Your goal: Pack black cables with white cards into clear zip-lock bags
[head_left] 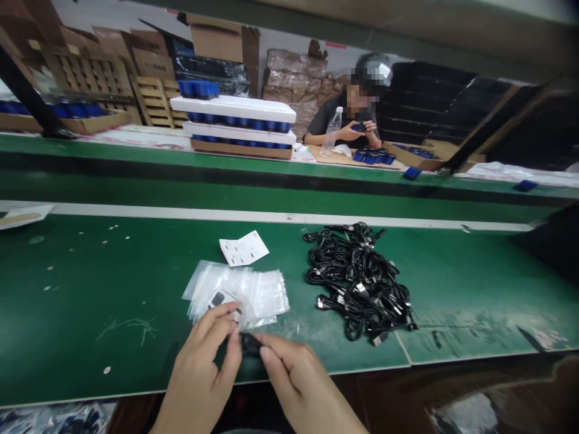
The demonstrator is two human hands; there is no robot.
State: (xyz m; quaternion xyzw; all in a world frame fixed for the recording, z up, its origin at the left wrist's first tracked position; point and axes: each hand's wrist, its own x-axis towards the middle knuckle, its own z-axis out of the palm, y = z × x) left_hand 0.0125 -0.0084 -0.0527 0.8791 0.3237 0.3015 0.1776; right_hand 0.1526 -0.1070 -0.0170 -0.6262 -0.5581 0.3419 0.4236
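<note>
My right hand (294, 367) pinches a small bundle of black cable (250, 345) between thumb and fingers, just above the table's front edge. Close against it on the left, my left hand (212, 349) has its fingers bent over the near side of a clear plastic bag (246, 304), with a printed leaflet (220, 297) showing inside. The left thumb tip comes up to the cable bundle; whether it touches is unclear. More clear bags (266, 289) lie in a stack underneath. Behind them rests a folded white instruction sheet (244, 248).
A heap of coiled black USB cables (357, 277) lies right of the bags on the green table (136, 289). Beyond a raised green ledge (149, 190), a person (344, 123) handles a dark round item beside a bottle (332, 132). White trays (235, 110) of blue items stand there.
</note>
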